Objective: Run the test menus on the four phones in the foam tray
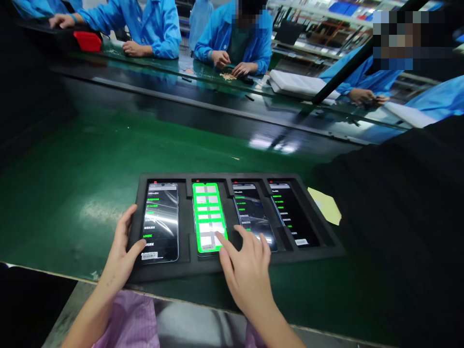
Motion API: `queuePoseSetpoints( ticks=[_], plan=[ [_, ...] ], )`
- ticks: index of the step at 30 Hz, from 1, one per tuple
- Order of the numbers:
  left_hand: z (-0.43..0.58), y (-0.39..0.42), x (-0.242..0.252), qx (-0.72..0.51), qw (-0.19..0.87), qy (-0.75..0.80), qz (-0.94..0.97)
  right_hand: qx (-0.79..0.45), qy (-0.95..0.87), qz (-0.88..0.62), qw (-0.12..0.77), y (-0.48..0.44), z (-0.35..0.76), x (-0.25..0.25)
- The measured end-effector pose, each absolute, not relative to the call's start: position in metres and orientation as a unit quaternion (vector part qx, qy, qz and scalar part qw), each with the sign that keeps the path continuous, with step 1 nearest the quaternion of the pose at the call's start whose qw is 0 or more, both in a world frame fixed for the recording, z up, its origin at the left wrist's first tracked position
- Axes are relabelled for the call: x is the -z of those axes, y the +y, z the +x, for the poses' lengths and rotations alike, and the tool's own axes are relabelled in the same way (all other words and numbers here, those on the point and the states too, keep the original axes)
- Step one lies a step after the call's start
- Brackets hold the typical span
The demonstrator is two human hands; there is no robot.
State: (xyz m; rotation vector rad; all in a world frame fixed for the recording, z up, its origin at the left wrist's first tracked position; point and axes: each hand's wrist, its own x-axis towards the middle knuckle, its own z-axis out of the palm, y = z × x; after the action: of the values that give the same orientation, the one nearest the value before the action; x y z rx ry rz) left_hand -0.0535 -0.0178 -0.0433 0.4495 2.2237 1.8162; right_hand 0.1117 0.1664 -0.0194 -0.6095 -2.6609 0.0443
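A black foam tray [213, 270] lies on the green table with several phones in its slots. My left hand [123, 244] rests at the tray's left edge, fingers apart, its thumb on the lower left corner of the leftmost phone [161, 222]. The second phone [206, 200] shows a bright green and white grid. My right hand [248, 266] is over the tray with fingers spread, its index fingertip at the lower part of that grid screen. Dark screens with text lines show on the third phone [250, 208] and the rightmost phone [290, 212].
A yellow paper [326, 205] lies right of the tray on the green table [90, 179]. Beyond a dark conveyor [188, 108], people in blue coats work with their hands. A red bin [87, 41] and white sheets [300, 86] are there. Black cloth [409, 203] hangs at the right.
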Motion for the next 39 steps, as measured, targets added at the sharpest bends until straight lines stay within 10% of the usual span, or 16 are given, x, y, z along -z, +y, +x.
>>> queuePoseSetpoints(
  ticks=[39],
  plan=[
    [-0.052, -0.018, 0.046, -0.628, 0.114, 0.753, 0.162, -0.024, -0.984, -0.083, 0.157, 0.185, 0.111, 0.012]
  ],
)
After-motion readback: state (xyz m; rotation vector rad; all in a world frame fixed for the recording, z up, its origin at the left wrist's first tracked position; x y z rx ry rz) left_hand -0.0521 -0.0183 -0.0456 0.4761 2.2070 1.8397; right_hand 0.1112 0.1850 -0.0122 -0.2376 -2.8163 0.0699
